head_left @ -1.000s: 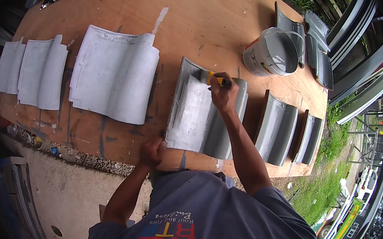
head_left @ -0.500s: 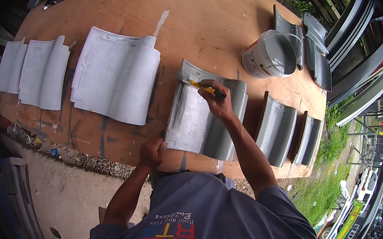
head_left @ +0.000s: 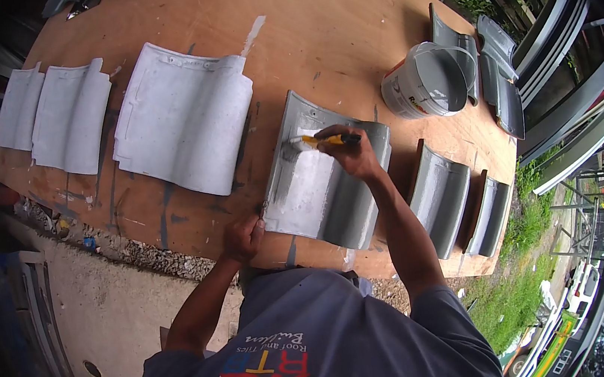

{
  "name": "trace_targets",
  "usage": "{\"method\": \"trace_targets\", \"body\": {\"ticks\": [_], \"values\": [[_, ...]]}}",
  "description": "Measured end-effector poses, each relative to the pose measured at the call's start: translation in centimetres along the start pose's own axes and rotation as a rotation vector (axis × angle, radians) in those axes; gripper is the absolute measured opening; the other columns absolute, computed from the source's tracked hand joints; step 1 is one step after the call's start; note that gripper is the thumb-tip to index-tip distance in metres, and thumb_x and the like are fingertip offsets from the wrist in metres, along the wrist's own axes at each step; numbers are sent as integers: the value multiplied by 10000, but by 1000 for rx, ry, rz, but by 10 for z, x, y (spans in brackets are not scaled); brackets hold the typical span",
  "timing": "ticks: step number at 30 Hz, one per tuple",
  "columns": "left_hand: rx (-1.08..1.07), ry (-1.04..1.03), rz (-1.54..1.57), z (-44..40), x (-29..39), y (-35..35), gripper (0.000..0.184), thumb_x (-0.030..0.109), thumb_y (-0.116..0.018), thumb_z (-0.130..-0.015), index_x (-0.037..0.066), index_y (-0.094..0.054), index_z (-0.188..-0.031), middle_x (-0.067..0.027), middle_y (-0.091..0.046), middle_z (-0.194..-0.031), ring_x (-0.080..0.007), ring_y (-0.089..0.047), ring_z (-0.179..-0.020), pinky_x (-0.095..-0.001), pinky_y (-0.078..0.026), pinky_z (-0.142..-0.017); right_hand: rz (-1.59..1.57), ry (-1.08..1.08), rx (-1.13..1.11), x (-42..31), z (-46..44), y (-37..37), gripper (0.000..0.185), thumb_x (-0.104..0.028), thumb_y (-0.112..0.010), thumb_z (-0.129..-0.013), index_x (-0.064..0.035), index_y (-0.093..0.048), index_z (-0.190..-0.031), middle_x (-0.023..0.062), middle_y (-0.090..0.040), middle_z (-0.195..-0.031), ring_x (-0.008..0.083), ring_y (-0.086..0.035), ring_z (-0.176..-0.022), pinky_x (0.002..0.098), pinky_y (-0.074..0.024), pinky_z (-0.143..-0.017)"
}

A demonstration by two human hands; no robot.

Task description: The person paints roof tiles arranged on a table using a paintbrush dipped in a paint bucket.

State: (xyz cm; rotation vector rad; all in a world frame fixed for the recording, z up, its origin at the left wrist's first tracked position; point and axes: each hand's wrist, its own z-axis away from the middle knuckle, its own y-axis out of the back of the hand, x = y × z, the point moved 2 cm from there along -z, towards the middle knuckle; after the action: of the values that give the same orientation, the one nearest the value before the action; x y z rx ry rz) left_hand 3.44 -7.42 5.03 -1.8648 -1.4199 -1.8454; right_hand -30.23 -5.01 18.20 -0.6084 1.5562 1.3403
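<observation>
A curved roof tile (head_left: 349,205) lies in front of me, grey along its right side and upper edge, with a whitish patch left of its middle. My right hand (head_left: 350,149) is closed round the yellow-and-black handle of a paintbrush (head_left: 317,140), whose bristles touch the tile's upper left part. At the tile's lower left corner, my left hand (head_left: 245,237) is closed with thumb and fingers on the edge. To the right stands a bucket (head_left: 405,93) of grey paint with its handle up.
White tiles (head_left: 184,120) lie in a row on the left of the wooden table (head_left: 327,27). Grey tiles (head_left: 440,194) lie on the right, with more dark tiles (head_left: 501,92) behind the bucket. Long metal strips (head_left: 572,117) stand beyond the table's right edge.
The brush in my right hand has shifted slightly down the tile, and its handle is now more level. Grey covers more of the tile's upper left. My left hand stays at the corner.
</observation>
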Motion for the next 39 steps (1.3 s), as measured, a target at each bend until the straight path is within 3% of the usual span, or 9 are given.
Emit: {"method": "trace_targets", "body": {"ticks": [7,11,18,22,24,28,32,35,39], "values": [[8,-9,26,-3,5,3,262,243,-596,-1018,42,-628,-852,-185,-602,-740,-422,-628,-678,-513,-480,-609,250,356,392,-20,-26,6,201,-37,-802,-867,-8,-767,-1062,164,-769,-1008,309,-748,-894,379,-582,-808],[-28,15,28,-3,5,4,266,244,-595,-1022,39,-632,-856,-185,-609,-747,-424,-628,-681,-511,-479,-612,265,408,195,-24,35,-34,231,-3,-819,-841,-18,-758,-1063,149,-772,-1042,352,-737,-980,415,-600,-854],[-21,1,32,-2,1,0,285,246,-594,-1021,47,-598,-817,-184,-585,-721,-425,-609,-657,-511,-465,-602,114,106,-196,-41,87,-4,242,-13,-816,-863,-22,-751,-1096,141,-774,-1071,321,-742,-967,404,-594,-849],[-36,36,34,3,-8,-4,304,241,-596,-1012,46,-570,-781,-188,-565,-693,-420,-594,-624,-507,-449,-580,220,80,261,-66,72,79,246,-104,-798,-936,-5,-748,-1156,137,-768,-1019,205,-735,-911,339,-581,-842],[-25,16,40,4,-9,-7,310,239,-594,-1009,45,-562,-769,-189,-560,-689,-417,-590,-616,-506,-445,-575,-19,105,577,-67,65,129,242,-142,-756,-989,29,-740,-1160,124,-757,-1009,171,-718,-890,323,-577,-820],[-13,14,36,1,-6,-5,317,232,-590,-1005,45,-554,-751,-187,-555,-683,-407,-588,-607,-503,-444,-575,224,287,1014,-82,43,220,273,-190,-764,-990,54,-753,-1112,98,-764,-917,161,-710,-813,316,-579,-772],[-11,16,24,2,-6,-5,314,238,-592,-1006,47,-564,-758,-185,-561,-685,-409,-590,-612,-507,-449,-583,355,128,972,-52,15,268,377,-307,-767,-986,58,-763,-1077,122,-775,-844,190,-738,-775,341,-584,-745],[-11,21,18,1,-5,-5,310,243,-591,-1007,46,-575,-769,-188,-569,-690,-412,-592,-619,-511,-454,-590,629,45,919,-32,-6,276,493,-426,-738,-970,67,-753,-959,203,-771,-821,301,-780,-792,426,-582,-718],[-3,8,8,3,-5,-5,305,241,-587,-1009,42,-581,-779,-194,-576,-699,-418,-596,-627,-513,-454,-589,536,-119,784,-29,-15,271,470,-406,-736,-979,62,-738,-941,181,-771,-804,277,-772,-761,410,-579,-694]]}}
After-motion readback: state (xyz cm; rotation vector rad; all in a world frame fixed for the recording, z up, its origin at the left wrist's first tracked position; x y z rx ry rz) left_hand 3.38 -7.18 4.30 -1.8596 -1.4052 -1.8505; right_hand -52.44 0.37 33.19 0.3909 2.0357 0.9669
